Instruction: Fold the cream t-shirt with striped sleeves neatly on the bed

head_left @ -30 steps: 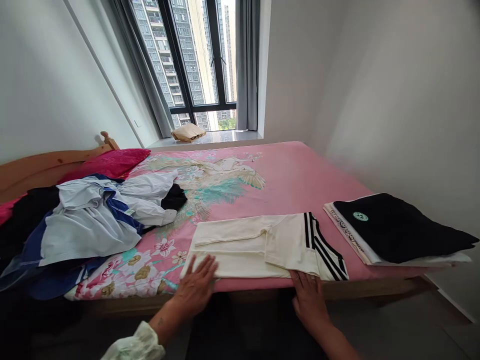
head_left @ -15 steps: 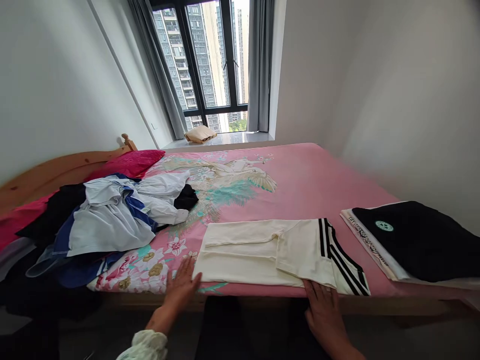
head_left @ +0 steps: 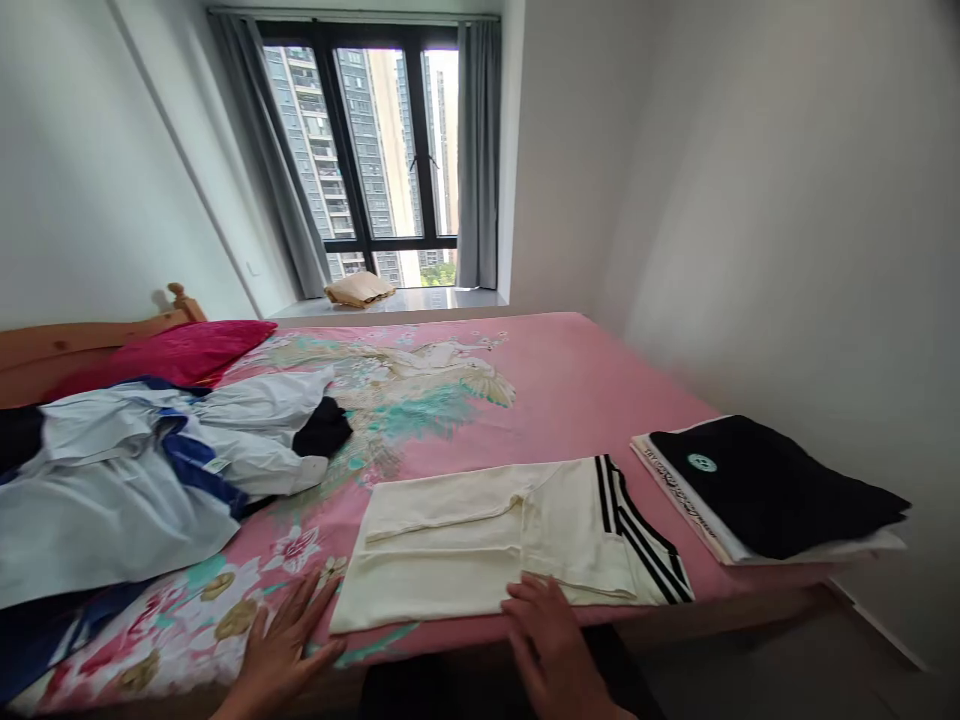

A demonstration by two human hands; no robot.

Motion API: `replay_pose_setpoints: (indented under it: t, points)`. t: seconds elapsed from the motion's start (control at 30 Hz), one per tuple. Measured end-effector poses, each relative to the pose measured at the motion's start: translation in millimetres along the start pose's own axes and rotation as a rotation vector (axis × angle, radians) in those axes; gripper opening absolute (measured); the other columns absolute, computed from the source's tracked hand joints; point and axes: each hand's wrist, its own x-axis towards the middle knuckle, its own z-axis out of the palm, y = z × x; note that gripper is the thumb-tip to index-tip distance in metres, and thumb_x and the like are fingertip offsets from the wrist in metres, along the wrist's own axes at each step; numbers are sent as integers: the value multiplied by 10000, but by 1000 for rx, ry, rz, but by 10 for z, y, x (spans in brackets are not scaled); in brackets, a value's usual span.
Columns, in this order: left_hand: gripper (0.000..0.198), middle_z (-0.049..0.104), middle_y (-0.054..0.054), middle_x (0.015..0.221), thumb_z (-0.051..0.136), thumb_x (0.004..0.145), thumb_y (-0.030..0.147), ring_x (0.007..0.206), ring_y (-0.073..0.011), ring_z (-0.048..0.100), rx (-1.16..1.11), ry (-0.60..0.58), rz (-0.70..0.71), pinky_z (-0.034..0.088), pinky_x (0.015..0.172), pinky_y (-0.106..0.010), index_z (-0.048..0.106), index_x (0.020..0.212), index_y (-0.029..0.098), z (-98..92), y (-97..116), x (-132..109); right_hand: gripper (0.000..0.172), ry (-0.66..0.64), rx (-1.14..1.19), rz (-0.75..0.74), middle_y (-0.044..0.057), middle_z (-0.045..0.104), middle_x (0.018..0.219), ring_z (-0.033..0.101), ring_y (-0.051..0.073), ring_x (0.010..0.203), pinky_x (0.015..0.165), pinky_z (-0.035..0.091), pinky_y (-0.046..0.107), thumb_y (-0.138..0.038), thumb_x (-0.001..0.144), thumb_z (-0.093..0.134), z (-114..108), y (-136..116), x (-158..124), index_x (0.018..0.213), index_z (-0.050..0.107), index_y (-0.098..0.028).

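A cream T-shirt (head_left: 442, 540) with black stripes at its right end lies folded lengthwise near the front edge of the bed. One sleeve is laid flat across its body. My left hand (head_left: 289, 635) rests on the flowered sheet just left of the shirt, fingers spread and holding nothing. On the shirt's front edge, right of its middle, lie the fingertips of my right hand (head_left: 551, 640); that hand is open, with its fingers stretched out over the cloth.
Folded clothes with a black garment (head_left: 772, 485) on top are stacked at the right. A loose heap of white and blue clothes (head_left: 135, 480) covers the left side, near a red pillow (head_left: 172, 350). A beige folded cloth (head_left: 360, 290) sits on the windowsill.
My right hand has slid left along the shirt's front edge, from near the stripes toward the middle. My left hand stays beside the shirt's left end. The view has turned to the right.
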Motion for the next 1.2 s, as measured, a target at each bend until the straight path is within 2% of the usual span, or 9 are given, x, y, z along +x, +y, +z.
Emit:
replay_pose_setpoints:
  t: [0.2,0.3,0.47,0.63,0.7,0.8,0.97,1.1,1.2]
  points:
    - [573,205,-1,1520,218,879,506,1403,-204,149,-10,195,-145,13,1101,-553,257,1412,302,202,72,73,401,-291,222,69,69,530,1311,381,266,1295,1101,245,534,-283,826,504,246,-365,479,1215,542,-197]
    - [503,251,13,1505,242,892,410,1397,-197,177,-45,214,-119,33,1101,-548,333,1381,340,191,101,1,391,-296,244,124,57,508,1336,369,243,1305,1117,221,510,-278,865,445,409,-466,621,1240,528,-199]
    - [512,368,-35,1456,489,776,424,1369,-253,257,-97,230,-53,3,1101,-560,501,1275,314,102,98,-160,404,-293,235,134,61,497,1347,363,225,1310,1125,204,480,-188,881,363,663,-582,947,1251,523,-189]
    - [297,516,-38,1342,428,798,302,1309,-260,369,-349,225,-89,49,1101,-585,658,985,297,72,80,-172,430,-365,215,25,70,449,1388,313,227,1336,1117,206,462,-152,869,356,856,-764,1279,1274,496,-192]
    - [299,545,-37,1304,389,834,347,1287,-264,397,-439,243,-113,52,1095,-599,656,956,290,76,74,-160,426,-384,218,-55,66,432,1402,284,225,1349,1125,171,463,-176,875,375,981,-857,1291,1287,479,-205]
    - [335,547,-34,1303,375,856,380,1290,-251,393,-493,290,-111,43,1099,-593,601,1092,307,97,73,-151,454,-473,247,-154,93,387,1429,263,259,1356,1116,118,523,-319,893,425,1215,-999,1177,1336,421,-220]
    - [395,570,-31,1280,280,897,360,1278,-238,412,-506,314,-145,41,1111,-576,602,1117,290,179,53,-133,688,-517,289,-158,133,128,1515,67,347,1389,1033,-19,673,-576,822,486,1461,-1180,1101,1408,297,-269]
    - [422,574,-29,1279,269,885,311,1256,-252,439,-511,330,-180,95,1111,-571,600,1146,283,268,-6,-117,536,-556,407,-101,78,351,1449,245,261,1364,1085,90,599,-422,897,409,1429,-1169,1308,1400,311,-267]
    - [378,600,-30,1239,363,855,306,1192,-251,497,-435,370,-161,247,1075,-505,635,1117,307,286,-37,-91,470,-415,330,25,68,409,1415,282,214,1352,1111,176,498,-241,901,350,1405,-1044,1439,1368,381,-201]
